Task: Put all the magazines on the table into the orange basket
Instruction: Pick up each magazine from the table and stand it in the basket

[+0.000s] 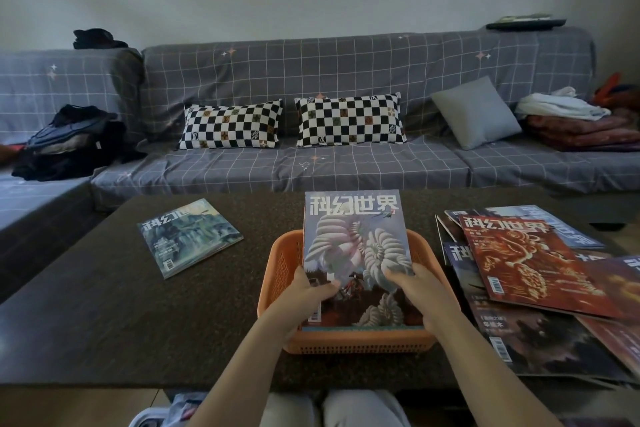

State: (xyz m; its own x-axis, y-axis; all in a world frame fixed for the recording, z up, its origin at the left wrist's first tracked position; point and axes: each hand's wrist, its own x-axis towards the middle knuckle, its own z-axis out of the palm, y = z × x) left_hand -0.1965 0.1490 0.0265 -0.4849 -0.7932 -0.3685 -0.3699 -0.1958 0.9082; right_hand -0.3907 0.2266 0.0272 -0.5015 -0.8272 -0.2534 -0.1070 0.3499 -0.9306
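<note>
Fingers: both sets are curled on the lower part of the shell-cover magazine, left fingers at its 7 o'clock edge, right fingers at 4 o'clock, holding it.
Hands: left hand and right hand face each other, forearms coming up from 6 o'clock.
Held magazine: lies on a small stack inside the orange basket; its far end sticks over the rim at 12 o'clock.
Done: a few magazines are in the basket, I think.
Left: one green magazine at 10 o'clock, and the spread pile at 3 o'clock, on the table.
</note>
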